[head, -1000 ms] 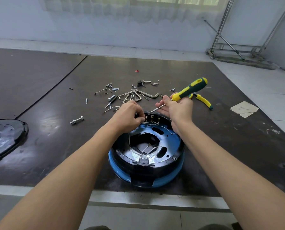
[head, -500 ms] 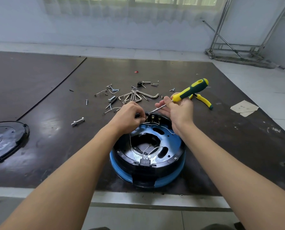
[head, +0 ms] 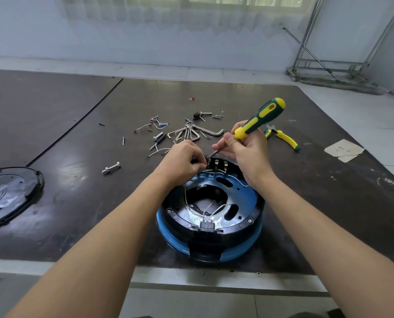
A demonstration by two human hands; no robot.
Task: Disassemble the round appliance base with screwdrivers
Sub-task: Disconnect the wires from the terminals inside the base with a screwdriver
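The round appliance base [head: 210, 228], blue outside and black inside with loose white wires, lies open side up near the table's front edge. My right hand [head: 246, 152] grips a green and yellow screwdriver [head: 259, 120], whose thin shaft slants down left to the terminal block [head: 220, 165] at the base's far rim. My left hand [head: 184, 159] rests on that rim with its fingertips curled and pinching something small beside the screwdriver tip; what it pinches is hidden.
Loose screws, bolts and hex keys [head: 186, 133] are scattered beyond the base. Yellow-handled pliers [head: 283, 137] lie at the right, and a paper scrap [head: 342, 149] further right. A black round cover [head: 8, 196] sits at the left. A bolt [head: 111, 168] lies left of the base.
My right hand has lifted a little and tipped the screwdriver handle more upright. The left hand stays at the far rim.
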